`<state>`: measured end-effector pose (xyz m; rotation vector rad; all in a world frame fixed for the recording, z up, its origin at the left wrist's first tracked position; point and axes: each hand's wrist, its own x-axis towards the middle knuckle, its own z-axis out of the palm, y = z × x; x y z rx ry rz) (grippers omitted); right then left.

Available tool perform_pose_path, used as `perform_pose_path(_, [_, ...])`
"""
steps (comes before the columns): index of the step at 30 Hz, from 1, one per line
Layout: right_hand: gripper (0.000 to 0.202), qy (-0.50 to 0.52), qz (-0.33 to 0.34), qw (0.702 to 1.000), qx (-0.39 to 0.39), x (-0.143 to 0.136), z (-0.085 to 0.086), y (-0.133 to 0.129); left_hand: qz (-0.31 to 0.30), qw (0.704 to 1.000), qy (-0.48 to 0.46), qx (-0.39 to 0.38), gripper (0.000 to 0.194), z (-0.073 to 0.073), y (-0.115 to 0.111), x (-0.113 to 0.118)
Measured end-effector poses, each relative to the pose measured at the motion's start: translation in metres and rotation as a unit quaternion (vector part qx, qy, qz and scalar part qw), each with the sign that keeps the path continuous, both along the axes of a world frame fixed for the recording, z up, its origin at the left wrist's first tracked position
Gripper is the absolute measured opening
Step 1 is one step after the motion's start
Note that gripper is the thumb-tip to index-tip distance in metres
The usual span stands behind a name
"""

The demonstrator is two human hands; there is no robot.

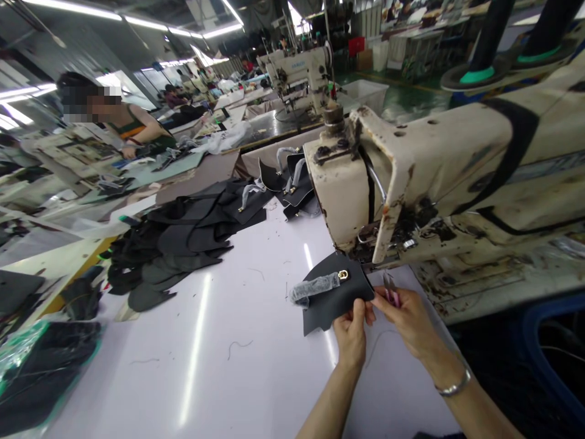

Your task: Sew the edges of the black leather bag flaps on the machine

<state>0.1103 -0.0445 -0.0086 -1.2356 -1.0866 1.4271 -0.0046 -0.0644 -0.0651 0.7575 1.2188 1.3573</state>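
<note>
A dark grey leather piece (331,311) lies under the head of the sewing machine (356,201). On it rests a plastic-wrapped strap (317,286) with a gold clasp (343,275). My left hand (351,335) pinches the lower edge of the piece between thumb and fingers. At its right corner, my right hand (406,314) is closed round small pink-handled scissors (391,291), blades pointing up, with its fingertips at the leather's edge.
Dark cut pieces (183,231) are heaped left of the machine, with more strapped pieces (292,180) behind. A plastic-wrapped bundle (50,366) lies at the lower left. A person (137,125) works at the far left. Loose threads lie on the white table (237,378).
</note>
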Motion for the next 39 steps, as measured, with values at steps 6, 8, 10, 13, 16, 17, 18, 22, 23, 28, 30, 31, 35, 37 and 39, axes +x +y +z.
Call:
perform_pose_path(6, [0.028, 0.024, -0.006, 0.999, -0.029, 0.002, 0.006, -0.005, 0.029, 0.997, -0.073, -0.029, 0.046, 0.014, -0.002, 0.003])
perform_pose_path(8, [0.023, 0.018, -0.013, 0.999, -0.034, 0.003, 0.005, -0.006, 0.036, 0.995, -0.082, -0.048, 0.048, 0.019, -0.002, 0.002])
perform_pose_path(10, [0.020, 0.016, -0.014, 0.999, -0.035, 0.003, 0.002, -0.008, 0.045, 0.993, -0.089, -0.070, 0.048, 0.023, -0.001, 0.001])
perform_pose_path(13, [0.018, 0.021, -0.004, 0.999, -0.033, 0.003, 0.001, -0.008, 0.052, 0.990, -0.097, -0.087, 0.048, 0.026, 0.000, 0.000])
perform_pose_path(16, [0.017, 0.014, -0.010, 0.999, -0.033, 0.003, 0.003, -0.008, 0.059, 0.990, -0.094, -0.083, 0.048, 0.026, -0.001, 0.002])
perform_pose_path(17, [0.017, 0.009, -0.012, 0.999, -0.034, 0.002, 0.003, -0.008, 0.061, 0.991, -0.095, -0.077, 0.047, 0.026, -0.002, 0.003])
perform_pose_path(18, [0.018, 0.001, -0.013, 0.999, -0.034, 0.002, 0.003, -0.008, 0.064, 0.991, -0.099, -0.069, 0.047, 0.026, -0.002, 0.005])
perform_pose_path(22, [0.022, -0.066, -0.027, 0.997, -0.029, 0.003, 0.000, -0.008, 0.067, 0.990, -0.115, -0.050, 0.046, 0.027, -0.004, 0.009])
perform_pose_path(23, [0.025, -0.086, -0.031, 0.995, -0.027, 0.004, -0.001, -0.008, 0.069, 0.990, -0.115, -0.051, 0.047, 0.027, -0.004, 0.010])
perform_pose_path(28, [0.033, -0.165, -0.017, 0.986, 0.002, 0.008, 0.003, -0.006, 0.086, 0.989, -0.105, -0.058, 0.050, 0.028, -0.005, 0.013])
perform_pose_path(30, [0.038, -0.189, -0.008, 0.982, 0.027, 0.007, 0.006, -0.004, 0.086, 0.990, -0.090, -0.060, 0.052, 0.027, -0.004, 0.015])
perform_pose_path(31, [0.039, -0.201, -0.007, 0.979, 0.040, 0.007, 0.007, -0.003, 0.087, 0.991, -0.079, -0.062, 0.053, 0.027, -0.003, 0.015])
perform_pose_path(35, [0.041, -0.217, -0.029, 0.973, 0.066, 0.003, 0.004, 0.001, 0.032, 0.997, -0.025, -0.070, 0.057, 0.030, -0.008, 0.009])
perform_pose_path(37, [0.045, -0.194, -0.049, 0.978, 0.065, 0.002, 0.000, 0.002, -0.049, 0.996, 0.020, -0.074, 0.057, 0.037, -0.017, -0.003])
perform_pose_path(39, [0.048, -0.167, -0.065, 0.982, 0.059, 0.001, -0.003, 0.002, -0.065, 0.988, 0.133, -0.031, 0.052, 0.047, -0.028, -0.020])
